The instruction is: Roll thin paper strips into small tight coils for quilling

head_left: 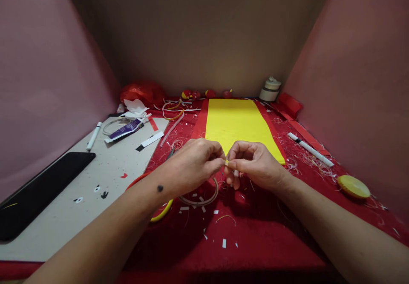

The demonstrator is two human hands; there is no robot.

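Observation:
My left hand (200, 162) and my right hand (255, 162) meet fingertip to fingertip over the red cloth. Between them, both pinch a tiny yellow piece (226, 162), mostly hidden by the fingers. Just behind the hands lies a yellow corrugated sheet (238, 122) on top of a red one (200, 124). Under my left wrist, scissors with red and yellow handles (164, 211) are partly covered. A coiled pale strip (204, 201) rests below my left hand.
On the left, a grey board (118, 207) holds a black phone-like slab (41, 194), a purple tube (126, 130) and a marker (94, 136). At right are another marker (309, 149) and a yellow disc (353, 186). Small red balls (196, 95) and a white jar (270, 90) stand behind.

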